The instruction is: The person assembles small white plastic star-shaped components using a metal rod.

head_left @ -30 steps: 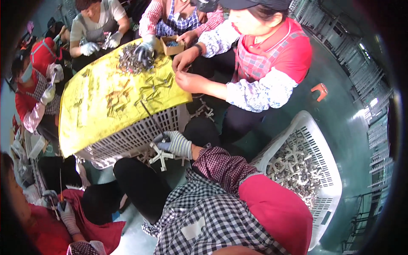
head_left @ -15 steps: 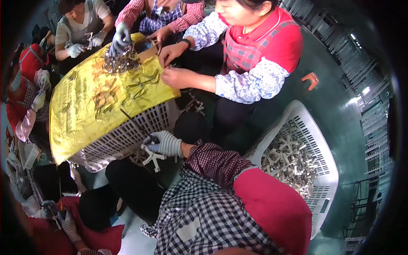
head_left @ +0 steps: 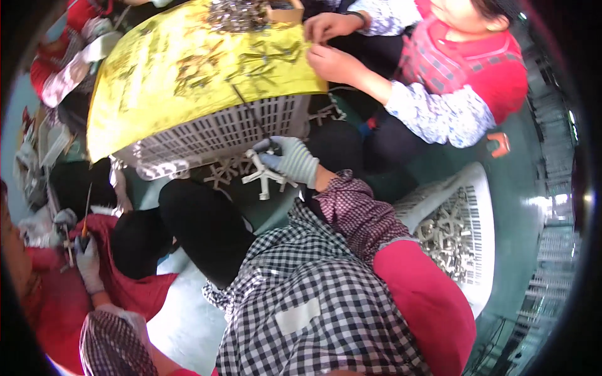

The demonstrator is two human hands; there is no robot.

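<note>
My right hand point(head_left: 296, 161), in a striped glove with grey fingers, is closed on a pale star-shaped part with several arms point(head_left: 264, 177). It is above the floor, near the lower right corner of a crate point(head_left: 219, 135). A slim dark rod point(head_left: 251, 109) slants from the crate's top edge down to my fingers; whether I grip it is unclear. More pale parts point(head_left: 222, 172) lie beside the hand. My left hand is out of view; the gloved hand point(head_left: 89, 260) with an orange-handled tool point(head_left: 84, 241) at left appears to be a co-worker's.
A yellow sheet point(head_left: 138, 88) covers the crate, with small metal pieces and a pile point(head_left: 238, 14) on it. A person in red point(head_left: 483, 69) works at its right side. A white basket point(head_left: 481, 232) of star-shaped parts stands at my right. An orange piece point(head_left: 500, 145) is on the floor.
The view has shifted, so the crate and my right hand sit higher and farther right. My right hand still holds the star-shaped part. More of the co-worker's sleeve at lower left shows.
</note>
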